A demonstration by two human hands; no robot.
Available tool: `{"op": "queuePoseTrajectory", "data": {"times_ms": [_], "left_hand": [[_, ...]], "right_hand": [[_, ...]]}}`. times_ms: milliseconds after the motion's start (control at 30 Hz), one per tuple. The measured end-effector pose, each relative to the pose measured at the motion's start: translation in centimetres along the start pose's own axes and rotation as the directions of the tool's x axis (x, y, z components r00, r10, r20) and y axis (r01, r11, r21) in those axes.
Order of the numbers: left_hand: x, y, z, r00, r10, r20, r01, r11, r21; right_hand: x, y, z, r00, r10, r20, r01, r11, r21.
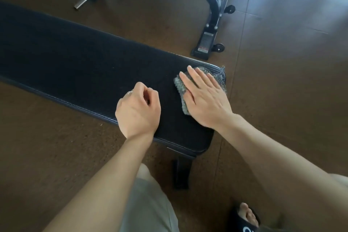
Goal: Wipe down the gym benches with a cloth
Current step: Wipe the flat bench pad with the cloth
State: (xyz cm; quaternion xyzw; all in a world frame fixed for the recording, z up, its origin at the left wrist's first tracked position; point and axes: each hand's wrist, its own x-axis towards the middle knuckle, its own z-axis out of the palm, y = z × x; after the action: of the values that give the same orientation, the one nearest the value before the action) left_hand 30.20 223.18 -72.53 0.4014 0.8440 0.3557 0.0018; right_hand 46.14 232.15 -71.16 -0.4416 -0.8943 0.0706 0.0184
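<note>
Grey cloth [181,88] under right hand [205,100], bench [75,66] corner

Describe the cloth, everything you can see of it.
The cloth is a small grey rag with a nubby, looped texture, crumpled rather than spread. It lies on the black bench near its right end, one edge reaching the far corner. The right hand presses flat on it with straight fingers, covering its middle. The left hand is clear of it.

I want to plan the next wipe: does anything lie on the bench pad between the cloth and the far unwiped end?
Nothing visible does. The right hand presses the cloth at the near end; the bench pad beyond is bare. The left hand rests beside the path.
</note>
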Motion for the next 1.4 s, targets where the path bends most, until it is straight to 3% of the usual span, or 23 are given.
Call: {"op": "queuePoseTrajectory", "data": {"times_ms": [133, 233, 433, 567, 800, 1000, 1200, 1300, 1400], "left_hand": [[0.0, 0.0, -0.1, 1.000, 0.002, 0.012, -0.002, 1.000, -0.005], [0.0, 0.0, -0.1, 1.000, 0.001, 0.025, -0.001, 1.000, 0.014], [-0.2, 0.2, 0.2, 1.000, 0.005, -0.001, -0.005, 1.000, -0.016], [-0.2, 0.1, 0.1, 0.999, 0.035, 0.009, -0.034, 0.999, -0.019], [0.1, 0.2, 0.1, 0.999, 0.017, 0.028, -0.017, 1.000, 0.002], [0.1, 0.2, -0.1, 0.999, 0.019, 0.050, -0.020, 0.999, 0.028], [-0.3, 0.2, -0.1, 0.999, 0.049, 0.022, -0.049, 0.999, 0.005], [-0.3, 0.2, -0.2, 0.998, 0.036, 0.059, -0.037, 0.999, 0.007], [-0.2, 0.2, -0.2, 0.998, 0.036, 0.056, -0.037, 0.999, 0.020]], "right_hand": [[1.9, -1.0, 0.4, 0.986, 0.167, -0.004, -0.167, 0.985, -0.041], [-0.8, -2.9, 0.7, 0.966, 0.258, 0.018, -0.258, 0.966, 0.023], [-10.0, -6.2, 1.6, 0.994, 0.103, 0.048, -0.103, 0.995, 0.005], [-7.3, -3.6, 1.0, 0.998, 0.008, 0.069, -0.008, 1.000, -0.003], [4.4, 2.5, -0.2, 0.973, 0.232, 0.017, -0.232, 0.972, 0.026], [-0.6, -1.8, 1.0, 0.905, 0.424, -0.019, -0.415, 0.894, 0.170], [-8.7, -6.1, 2.7, 0.926, 0.365, -0.094, -0.331, 0.906, 0.264], [-5.9, -3.3, 2.3, 0.933, 0.352, -0.076, -0.311, 0.893, 0.324], [0.3, 1.0, 1.0, 0.902, 0.428, -0.054, -0.372, 0.836, 0.404]]}}
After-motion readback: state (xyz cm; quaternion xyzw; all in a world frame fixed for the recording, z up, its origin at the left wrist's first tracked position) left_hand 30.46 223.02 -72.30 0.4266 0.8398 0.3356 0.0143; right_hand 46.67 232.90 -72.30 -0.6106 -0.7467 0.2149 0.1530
